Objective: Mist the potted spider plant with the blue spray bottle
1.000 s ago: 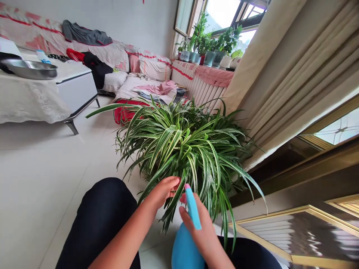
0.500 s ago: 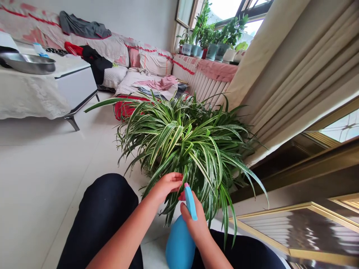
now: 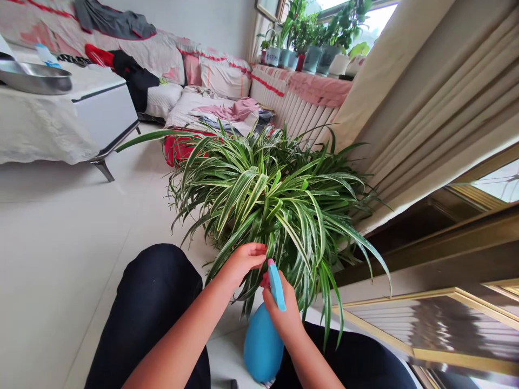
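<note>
A big spider plant (image 3: 267,200) with striped green-and-white leaves stands on the floor right in front of my knees. My left hand (image 3: 242,263) is closed on a few of its lower leaves at the near edge. My right hand (image 3: 284,313) grips a blue spray bottle (image 3: 263,337) by the neck, nozzle up and pointing at the plant beside my left fingers. The plant's pot is hidden under the foliage.
A beige curtain (image 3: 425,108) and a gold-framed window sill (image 3: 446,302) rise close on the right. Potted plants (image 3: 316,38) line a far sill above a pink-covered radiator. A sofa with clothes (image 3: 170,75) and a low table with a metal basin (image 3: 36,81) stand at left.
Both hands have shifted slightly up and closer to the plant; the bottle has tilted a little and my view has dipped downward. My grips are unchanged.
</note>
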Motion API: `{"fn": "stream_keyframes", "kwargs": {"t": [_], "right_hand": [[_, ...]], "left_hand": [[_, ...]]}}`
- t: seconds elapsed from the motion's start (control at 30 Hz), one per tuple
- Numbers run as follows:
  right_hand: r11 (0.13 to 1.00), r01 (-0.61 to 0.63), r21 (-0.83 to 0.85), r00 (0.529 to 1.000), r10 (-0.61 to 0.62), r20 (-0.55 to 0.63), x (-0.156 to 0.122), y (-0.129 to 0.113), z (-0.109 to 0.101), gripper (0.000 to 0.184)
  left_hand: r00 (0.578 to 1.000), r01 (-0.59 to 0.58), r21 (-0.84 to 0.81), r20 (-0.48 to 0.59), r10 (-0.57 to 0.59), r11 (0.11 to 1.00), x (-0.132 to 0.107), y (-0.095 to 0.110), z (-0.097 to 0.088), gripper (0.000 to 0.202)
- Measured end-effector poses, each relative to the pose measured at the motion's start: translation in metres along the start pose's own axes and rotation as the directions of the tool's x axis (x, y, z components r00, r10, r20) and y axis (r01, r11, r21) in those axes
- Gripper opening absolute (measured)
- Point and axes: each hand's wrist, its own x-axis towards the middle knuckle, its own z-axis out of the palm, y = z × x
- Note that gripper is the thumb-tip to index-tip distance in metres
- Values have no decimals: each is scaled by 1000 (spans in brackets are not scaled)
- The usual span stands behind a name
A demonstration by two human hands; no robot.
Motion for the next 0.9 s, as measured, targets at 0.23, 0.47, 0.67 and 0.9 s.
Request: {"fn": "stream_keyframes", "kwargs": {"t": [0.23, 0.47, 0.67, 0.9], "right_hand": [[999, -21, -35, 998, 23, 57, -9, -8, -5, 26], [997, -37, -65, 988, 47, 148, -20, -11, -4, 20], [998, -48, -48, 984, 55, 167, -20, -7, -1, 17], [994, -74, -85, 978, 89, 187, -20, -3, 1, 21]], "left_hand": [[1000, 2, 6, -29, -2, 1000, -1, 4, 1, 30], [999, 3, -9, -50, -4, 1000, -5, 8, 5, 25], [999, 6, -9, -48, -7, 1000, -4, 9, 5, 27], [999, 6, -9, -38, -6, 1000, -7, 11, 7, 27]]}}
